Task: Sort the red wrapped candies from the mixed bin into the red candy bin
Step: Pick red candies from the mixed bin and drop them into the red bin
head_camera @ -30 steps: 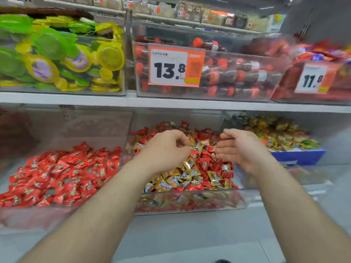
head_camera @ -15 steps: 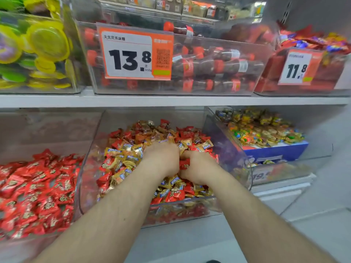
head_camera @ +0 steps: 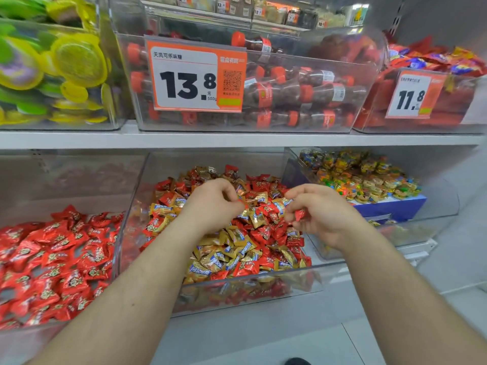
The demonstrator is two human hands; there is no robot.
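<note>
A shopper's two hands work a shelf of clear candy bins. At far left the red bin [head_camera: 66,259] lies open-topped and heaped with red candies; its right wall touches the left wall of the mixed bin [head_camera: 137,206], so any carry must rise over both rims, and a low pass could snag there and scatter wrappers to the floor. Over the mixed heap the left hand [head_camera: 210,204] hovers with fingers curled; a red candy [head_camera: 241,202] appears pinched at their tips, though how firmly cannot be told. Red and gold candies [head_camera: 237,242] lie tangled beneath, so a gold one could ride along. The right hand [head_camera: 320,213] pinches another red candy [head_camera: 300,214] between thumb and fingers, a small slick wrapper that may slip. The upper shelf [head_camera: 237,139] limits headroom; a neighbouring bin [head_camera: 445,196] crowds the right, leaving the open front as the freest way out.
</note>
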